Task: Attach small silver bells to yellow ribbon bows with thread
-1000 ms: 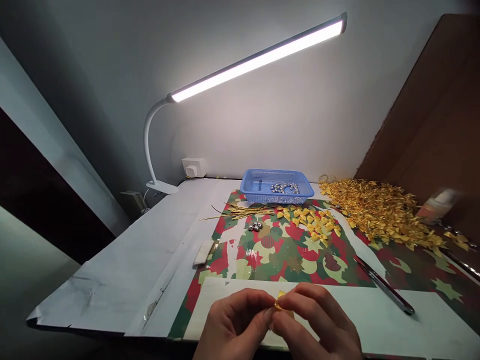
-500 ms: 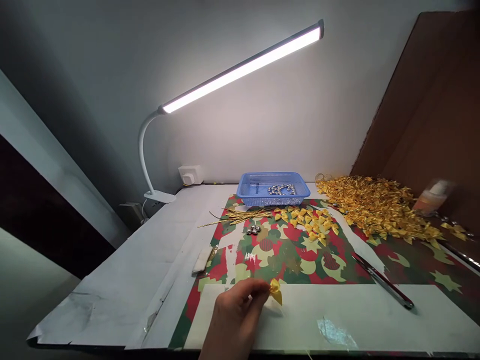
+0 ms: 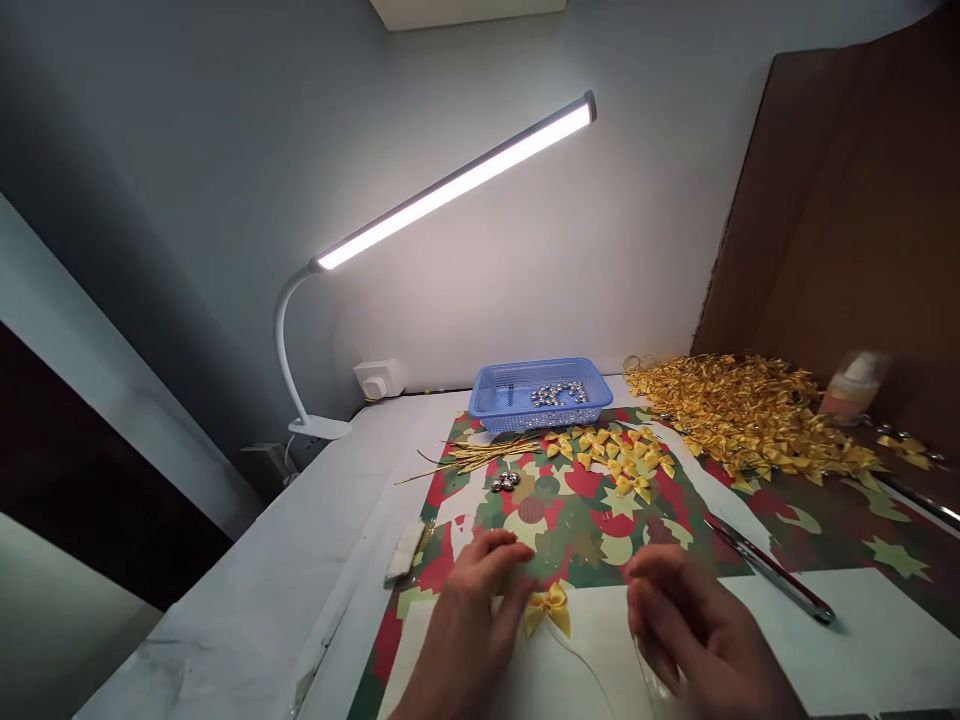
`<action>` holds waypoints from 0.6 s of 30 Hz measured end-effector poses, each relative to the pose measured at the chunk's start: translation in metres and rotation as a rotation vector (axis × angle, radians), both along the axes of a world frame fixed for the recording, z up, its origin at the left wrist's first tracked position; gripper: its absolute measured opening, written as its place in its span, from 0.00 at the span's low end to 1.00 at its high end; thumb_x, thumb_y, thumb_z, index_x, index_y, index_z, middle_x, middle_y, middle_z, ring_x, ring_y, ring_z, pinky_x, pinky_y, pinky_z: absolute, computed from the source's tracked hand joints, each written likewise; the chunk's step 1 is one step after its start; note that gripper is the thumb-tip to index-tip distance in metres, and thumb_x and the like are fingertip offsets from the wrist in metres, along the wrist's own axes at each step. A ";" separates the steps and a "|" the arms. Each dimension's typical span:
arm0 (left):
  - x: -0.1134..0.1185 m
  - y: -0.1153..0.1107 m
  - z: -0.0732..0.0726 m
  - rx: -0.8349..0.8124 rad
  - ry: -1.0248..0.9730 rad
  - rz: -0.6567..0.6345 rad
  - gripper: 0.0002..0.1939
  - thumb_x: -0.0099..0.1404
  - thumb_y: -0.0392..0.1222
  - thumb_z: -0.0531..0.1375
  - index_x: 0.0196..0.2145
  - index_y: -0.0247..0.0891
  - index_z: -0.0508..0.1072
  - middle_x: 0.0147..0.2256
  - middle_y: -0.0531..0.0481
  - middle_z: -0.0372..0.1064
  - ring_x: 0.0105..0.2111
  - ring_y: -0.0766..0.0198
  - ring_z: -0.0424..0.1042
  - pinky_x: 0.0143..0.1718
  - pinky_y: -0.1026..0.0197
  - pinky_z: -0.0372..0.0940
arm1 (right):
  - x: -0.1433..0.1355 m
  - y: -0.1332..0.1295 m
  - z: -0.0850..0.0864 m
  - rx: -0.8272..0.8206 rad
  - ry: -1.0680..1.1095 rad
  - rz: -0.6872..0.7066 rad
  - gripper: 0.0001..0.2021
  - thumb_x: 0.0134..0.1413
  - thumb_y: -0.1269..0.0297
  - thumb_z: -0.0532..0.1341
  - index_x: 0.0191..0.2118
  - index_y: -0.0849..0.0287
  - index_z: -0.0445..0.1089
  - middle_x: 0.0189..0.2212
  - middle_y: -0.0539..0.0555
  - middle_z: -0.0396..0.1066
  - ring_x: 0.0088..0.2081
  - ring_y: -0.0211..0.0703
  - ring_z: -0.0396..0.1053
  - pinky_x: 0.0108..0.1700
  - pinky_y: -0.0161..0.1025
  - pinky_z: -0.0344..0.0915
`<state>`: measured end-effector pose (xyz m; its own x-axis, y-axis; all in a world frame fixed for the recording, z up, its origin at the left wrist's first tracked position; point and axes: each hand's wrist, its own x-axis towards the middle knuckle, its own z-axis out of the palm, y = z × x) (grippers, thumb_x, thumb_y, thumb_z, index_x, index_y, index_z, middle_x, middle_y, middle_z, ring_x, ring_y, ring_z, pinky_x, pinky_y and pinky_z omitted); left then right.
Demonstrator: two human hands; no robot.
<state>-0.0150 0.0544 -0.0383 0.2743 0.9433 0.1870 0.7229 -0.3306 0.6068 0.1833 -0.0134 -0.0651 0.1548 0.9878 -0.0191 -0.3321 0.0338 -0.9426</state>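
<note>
My left hand (image 3: pixel 469 625) reaches in from the bottom edge and pinches the left side of a small yellow ribbon bow (image 3: pixel 548 607). The bow rests on the white sheet (image 3: pixel 757 640) at the near edge of the table. A thin pale thread trails from the bow toward me. My right hand (image 3: pixel 701 630) hovers just right of the bow with its fingers loosely curled and apart. Nothing shows in its grip.
Red-green patterned paper (image 3: pixel 577 510) covers the table's middle. On it lie loose yellow bows (image 3: pixel 622 455), gold wire ties (image 3: pixel 480 455), silver bells (image 3: pixel 508 481) and tweezers (image 3: pixel 772 570). A blue basket (image 3: pixel 536 395) and a gold bow heap (image 3: pixel 750 415) sit behind. Lamp base (image 3: pixel 319 428) at left.
My right hand left the bow, went out of view, and has come back beside it. My left hand has set the bow down on the white sheet. The camera has tilted upward.
</note>
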 end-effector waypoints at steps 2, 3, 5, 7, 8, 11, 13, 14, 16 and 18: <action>-0.002 0.021 0.009 0.024 0.033 0.042 0.10 0.69 0.36 0.56 0.43 0.37 0.78 0.49 0.41 0.74 0.43 0.55 0.76 0.46 0.51 0.71 | -0.004 0.014 -0.009 -0.054 0.076 -0.021 0.19 0.50 0.44 0.68 0.37 0.54 0.70 0.23 0.45 0.66 0.22 0.30 0.58 0.25 0.28 0.56; -0.003 0.033 0.013 0.029 0.054 0.063 0.09 0.69 0.35 0.57 0.43 0.36 0.77 0.49 0.42 0.74 0.41 0.56 0.77 0.44 0.50 0.72 | -0.004 0.018 -0.012 -0.066 0.087 -0.023 0.20 0.49 0.44 0.69 0.37 0.54 0.70 0.23 0.45 0.65 0.23 0.30 0.58 0.25 0.28 0.55; -0.003 0.057 0.018 0.033 0.094 0.092 0.07 0.70 0.38 0.59 0.44 0.37 0.75 0.48 0.45 0.75 0.40 0.57 0.76 0.43 0.49 0.72 | -0.003 0.021 -0.018 -0.084 0.087 -0.016 0.21 0.48 0.43 0.69 0.37 0.55 0.70 0.23 0.45 0.65 0.23 0.30 0.58 0.26 0.27 0.54; -0.002 0.077 0.017 0.028 0.131 0.086 0.09 0.69 0.41 0.60 0.46 0.38 0.74 0.49 0.45 0.74 0.44 0.55 0.75 0.46 0.46 0.71 | -0.002 0.020 -0.020 -0.073 0.061 -0.012 0.22 0.49 0.41 0.68 0.37 0.56 0.70 0.22 0.45 0.65 0.23 0.30 0.56 0.25 0.28 0.53; -0.001 0.085 0.015 0.015 0.147 0.075 0.10 0.69 0.41 0.61 0.47 0.38 0.74 0.49 0.45 0.74 0.44 0.54 0.75 0.46 0.46 0.71 | -0.002 0.019 -0.020 -0.064 0.042 -0.014 0.22 0.49 0.41 0.67 0.36 0.56 0.71 0.22 0.45 0.65 0.22 0.30 0.55 0.24 0.28 0.52; 0.001 0.097 0.008 -0.033 0.166 0.079 0.11 0.69 0.42 0.61 0.48 0.38 0.74 0.49 0.45 0.74 0.44 0.54 0.75 0.45 0.46 0.71 | -0.003 0.015 -0.020 -0.040 -0.003 -0.008 0.22 0.49 0.40 0.66 0.36 0.56 0.71 0.23 0.46 0.65 0.21 0.30 0.54 0.23 0.30 0.49; 0.001 0.098 0.006 -0.064 0.147 0.104 0.12 0.69 0.42 0.61 0.49 0.38 0.73 0.50 0.44 0.73 0.45 0.54 0.75 0.45 0.45 0.71 | -0.005 0.015 -0.020 -0.036 -0.025 -0.005 0.23 0.50 0.39 0.65 0.36 0.56 0.71 0.23 0.46 0.65 0.21 0.30 0.54 0.24 0.30 0.49; 0.000 0.097 0.007 -0.079 0.125 0.120 0.12 0.69 0.42 0.61 0.49 0.38 0.73 0.50 0.44 0.73 0.45 0.53 0.75 0.45 0.45 0.71 | -0.006 0.016 -0.020 -0.030 -0.033 -0.007 0.23 0.50 0.38 0.65 0.36 0.56 0.71 0.23 0.46 0.65 0.21 0.30 0.54 0.24 0.30 0.50; -0.001 0.090 0.011 -0.111 0.056 0.146 0.12 0.68 0.42 0.61 0.48 0.38 0.73 0.50 0.44 0.73 0.46 0.53 0.74 0.46 0.44 0.70 | -0.006 0.017 -0.020 -0.015 -0.049 -0.016 0.24 0.51 0.38 0.63 0.37 0.57 0.71 0.24 0.46 0.66 0.21 0.31 0.55 0.24 0.31 0.52; -0.002 0.076 0.015 -0.160 -0.053 0.150 0.10 0.68 0.42 0.61 0.45 0.37 0.75 0.48 0.45 0.75 0.46 0.53 0.75 0.47 0.44 0.70 | -0.005 0.018 -0.020 0.007 -0.092 -0.020 0.23 0.52 0.39 0.63 0.36 0.57 0.71 0.23 0.47 0.67 0.22 0.33 0.58 0.26 0.32 0.55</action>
<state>-0.0170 0.1308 -0.0228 0.1220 0.9916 0.0420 0.7225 -0.1177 0.6813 0.1784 0.0048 -0.0849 0.1752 0.9845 0.0031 -0.2430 0.0463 -0.9689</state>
